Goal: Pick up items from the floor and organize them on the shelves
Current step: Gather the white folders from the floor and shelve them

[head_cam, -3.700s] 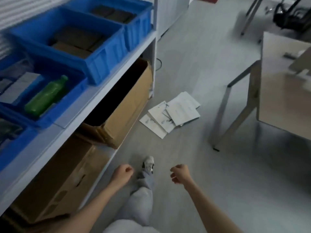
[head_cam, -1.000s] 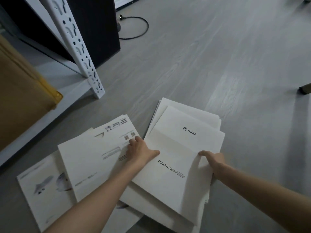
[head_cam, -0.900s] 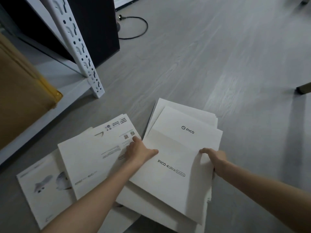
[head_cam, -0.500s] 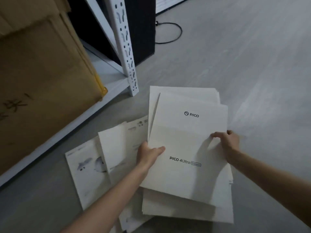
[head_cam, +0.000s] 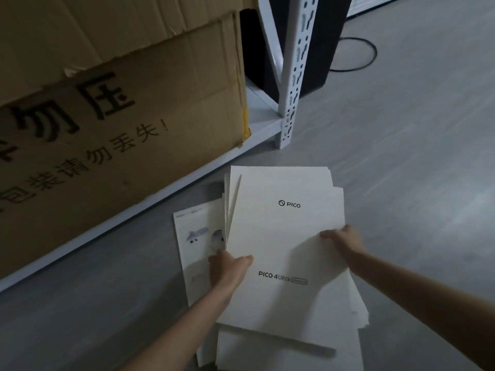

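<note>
Stack of white PICO sheets (head_cam: pixel 286 231) lies low at the floor (head_cam: pixel 415 162), just beside the bottom shelf (head_cam: pixel 257 132) and a cardboard box (head_cam: pixel 120 116); cannot tell if it is lifted clear. Left hand (head_cam: pixel 227 269) grips the left edge, thumb on top. Right hand (head_cam: pixel 344 241) pinches the right edge, fingers curled over. Probably light, thin, bendy and slick, so loose sheets may fan out. Best held at both long edges and squeezed. A printed sheet (head_cam: pixel 198 236) lies partly under the stack on its left.

Both my forearms (head_cam: pixel 187 325) are bare and slim, uncovered right to the bottom and right edges of the frame. My left hand (head_cam: pixel 227 269), lower centre, and my right hand (head_cam: pixel 345 242), right of it, are bare too.
</note>
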A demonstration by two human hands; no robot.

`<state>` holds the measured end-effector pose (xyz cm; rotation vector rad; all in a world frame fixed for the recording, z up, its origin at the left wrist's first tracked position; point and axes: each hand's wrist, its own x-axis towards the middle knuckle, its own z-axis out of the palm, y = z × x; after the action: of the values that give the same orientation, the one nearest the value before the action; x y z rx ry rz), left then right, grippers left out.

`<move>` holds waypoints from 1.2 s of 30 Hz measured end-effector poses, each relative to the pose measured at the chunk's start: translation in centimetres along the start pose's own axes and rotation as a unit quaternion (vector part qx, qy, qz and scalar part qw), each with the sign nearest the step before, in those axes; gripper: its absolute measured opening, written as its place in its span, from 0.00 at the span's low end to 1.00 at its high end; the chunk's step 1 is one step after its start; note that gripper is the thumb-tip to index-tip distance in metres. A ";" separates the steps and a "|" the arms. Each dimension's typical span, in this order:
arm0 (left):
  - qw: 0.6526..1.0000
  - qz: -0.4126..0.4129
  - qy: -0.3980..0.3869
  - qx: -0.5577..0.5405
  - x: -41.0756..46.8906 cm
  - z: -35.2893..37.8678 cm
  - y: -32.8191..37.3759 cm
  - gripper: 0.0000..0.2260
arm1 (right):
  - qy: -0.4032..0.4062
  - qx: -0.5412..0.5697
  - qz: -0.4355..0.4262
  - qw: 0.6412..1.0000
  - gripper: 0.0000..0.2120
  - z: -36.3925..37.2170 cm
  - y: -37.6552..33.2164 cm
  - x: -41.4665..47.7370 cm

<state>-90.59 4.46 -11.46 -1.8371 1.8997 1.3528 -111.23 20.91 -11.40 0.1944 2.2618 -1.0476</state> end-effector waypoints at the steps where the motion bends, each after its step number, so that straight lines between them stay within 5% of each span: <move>1: 1.000 0.000 0.000 0.000 0.1 0.1 0.0 0.34 | -0.007 0.016 0.010 1.000 0.09 -0.3 0.0 0.0; 8: 0.991 -0.011 -0.034 -0.125 1.1 -0.4 -0.1 0.29 | -0.016 0.041 0.054 0.998 0.09 -2.1 2.2 -0.7; 13: 0.982 -0.023 -0.072 -0.170 0.7 -1.4 0.3 0.17 | -0.029 0.096 0.068 0.993 0.11 -2.3 2.8 -0.8; 17: 0.992 -0.060 0.004 -0.109 0.9 -2.4 -2.1 0.30 | -0.063 0.080 0.075 0.992 0.12 -0.7 1.7 -1.3; 21: 0.992 -0.076 0.099 -0.011 0.9 -4.0 -4.7 0.31 | -0.088 0.060 0.041 0.993 0.11 3.1 0.2 -1.9; 25: 0.984 -0.103 0.133 -0.063 1.4 -5.1 -5.4 0.31 | -0.091 0.026 0.021 0.995 0.09 6.7 0.0 -2.3; 28: 0.984 -0.081 0.119 -0.104 1.2 -6.3 -4.6 0.26 | -0.093 0.021 0.015 0.995 0.10 7.6 0.3 -2.5; 34: 0.976 -0.086 0.054 -0.195 1.4 -6.0 -4.8 0.33 | -0.103 0.056 0.053 0.992 0.15 4.8 1.3 -2.4; 36: 0.977 -0.059 0.016 -0.204 0.9 -5.1 -4.4 0.27 | -0.106 0.071 0.064 0.990 0.14 2.6 1.5 -2.3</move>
<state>-84.66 1.11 -11.19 -2.1223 1.5806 1.7832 -107.58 20.30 -12.22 0.2723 1.9611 -1.1066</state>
